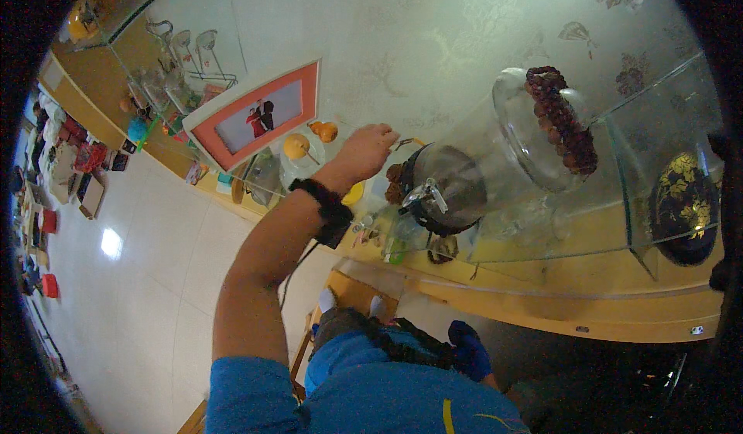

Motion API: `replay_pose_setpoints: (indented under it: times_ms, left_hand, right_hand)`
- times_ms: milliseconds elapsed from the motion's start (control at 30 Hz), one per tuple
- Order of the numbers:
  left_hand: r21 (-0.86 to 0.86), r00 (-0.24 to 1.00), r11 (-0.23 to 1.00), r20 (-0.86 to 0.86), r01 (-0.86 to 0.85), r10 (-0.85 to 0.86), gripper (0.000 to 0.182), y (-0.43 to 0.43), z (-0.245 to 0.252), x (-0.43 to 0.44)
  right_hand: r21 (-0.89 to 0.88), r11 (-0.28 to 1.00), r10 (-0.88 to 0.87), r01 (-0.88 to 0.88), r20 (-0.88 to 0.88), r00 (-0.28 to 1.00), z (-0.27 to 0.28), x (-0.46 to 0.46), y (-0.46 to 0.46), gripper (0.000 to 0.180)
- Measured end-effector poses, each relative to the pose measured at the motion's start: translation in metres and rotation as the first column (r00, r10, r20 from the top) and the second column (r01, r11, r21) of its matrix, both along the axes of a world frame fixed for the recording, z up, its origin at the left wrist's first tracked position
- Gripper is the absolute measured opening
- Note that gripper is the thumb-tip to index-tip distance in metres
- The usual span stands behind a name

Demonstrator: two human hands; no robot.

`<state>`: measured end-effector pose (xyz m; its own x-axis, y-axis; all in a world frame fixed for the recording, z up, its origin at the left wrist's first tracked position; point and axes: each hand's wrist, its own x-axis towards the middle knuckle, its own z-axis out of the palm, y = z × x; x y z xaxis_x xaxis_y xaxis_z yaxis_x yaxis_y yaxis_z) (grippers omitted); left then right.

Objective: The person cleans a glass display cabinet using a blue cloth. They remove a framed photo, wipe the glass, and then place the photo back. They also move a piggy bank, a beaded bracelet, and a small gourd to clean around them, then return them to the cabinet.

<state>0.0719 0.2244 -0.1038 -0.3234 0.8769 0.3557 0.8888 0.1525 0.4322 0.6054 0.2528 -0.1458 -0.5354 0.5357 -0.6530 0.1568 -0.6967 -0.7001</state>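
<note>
My left hand (371, 149) reaches over a glass shelf, fingers bent, beside a thin orange-brown item (411, 141); whether it touches or grips this is unclear. Left of the hand are a small orange gourd (325, 132), a round yellow-orange object on a stick (296, 146) and a white picture frame with a salmon mat (208, 143). To its right stands a dark round container with a metal clasp (458, 184). Dark blue cloth or a covering (467, 341) hides my right hand at the lower right; a bit of bare forearm shows behind it.
A clear glass dish (511, 126) with a dark red beaded piece (563, 123) stands farther right. A black vase with gold flowers (685, 213) is at the right end. Glass shelf edges (545, 255) cross above a wooden counter (580, 306). My feet are on a wooden stool or chair (354, 294).
</note>
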Motion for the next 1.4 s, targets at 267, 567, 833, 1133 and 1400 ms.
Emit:
replay_pose_setpoints:
  times_ms: [267,567,833,1133,1400]
  left_hand:
    - [-0.055,0.987,0.998,-0.16,-0.005,-0.004,0.017,0.051,-0.003,0.002]
    - [0.025,0.969,0.998,-0.236,-0.065,0.069,0.01,0.068,-0.029,0.004]
    - [0.082,0.952,0.957,-0.112,-0.277,0.285,0.01,0.031,-0.009,-0.019]
    - [0.102,0.864,0.879,0.268,-0.466,0.427,0.02,-0.062,0.028,-0.015]
    - [0.13,0.881,0.875,0.161,-0.466,0.445,0.014,-0.173,0.046,-0.013]
  right_hand:
    - [0.033,0.998,-0.058,0.057,0.061,0.996,0.006,0.013,-0.005,0.042]
    - [-0.031,0.989,-0.144,0.144,0.005,0.99,-0.002,0.033,-0.012,0.041]
    - [0.461,0.863,0.108,-0.205,0.229,0.967,-0.014,0.02,-0.012,0.042]
    - [0.199,0.966,0.14,-0.162,0.122,0.983,-0.01,-0.001,0.011,0.044]
    - [0.271,0.946,0.183,-0.18,0.014,0.983,-0.035,0.0,0.02,0.043]
